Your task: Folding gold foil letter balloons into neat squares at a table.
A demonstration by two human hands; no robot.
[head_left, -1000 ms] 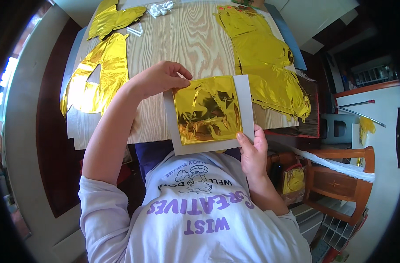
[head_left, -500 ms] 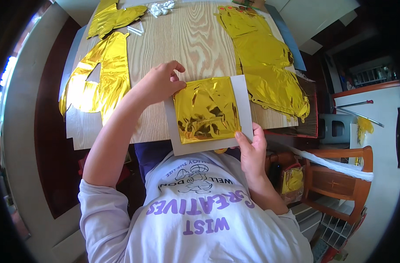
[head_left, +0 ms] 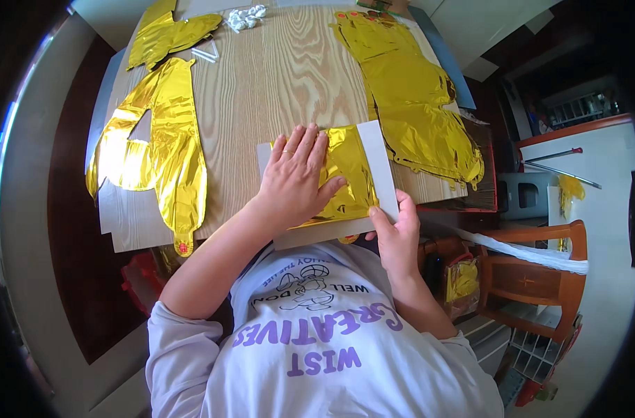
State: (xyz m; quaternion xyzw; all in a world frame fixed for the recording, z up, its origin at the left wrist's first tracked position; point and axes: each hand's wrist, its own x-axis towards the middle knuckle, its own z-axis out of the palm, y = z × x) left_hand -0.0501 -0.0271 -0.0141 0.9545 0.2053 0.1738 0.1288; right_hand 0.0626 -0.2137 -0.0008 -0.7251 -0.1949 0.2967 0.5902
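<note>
Just over the table's front edge, a folded gold foil balloon (head_left: 351, 171) lies on a pale grey rectangular card (head_left: 379, 157). My left hand (head_left: 298, 177) rests palm down across the left half of the foil, fingers stretched out, covering that part. At the card's lower right corner is my right hand (head_left: 398, 233), its thumb on top by the foil's corner and its other fingers beneath. The card's bare strip shows along the right side and the bottom.
Flat gold foil balloons lie on the wooden table (head_left: 275, 83): one (head_left: 174, 139) at left, another (head_left: 174, 35) behind it, and a stack (head_left: 415, 90) at right. White sticks (head_left: 204, 55) and a crumpled white bundle (head_left: 245, 17) sit far left. A wooden chair (head_left: 533, 279) stands right.
My left hand has come down from the card's upper left corner to lie flat on the foil. My right hand keeps its hold on the card.
</note>
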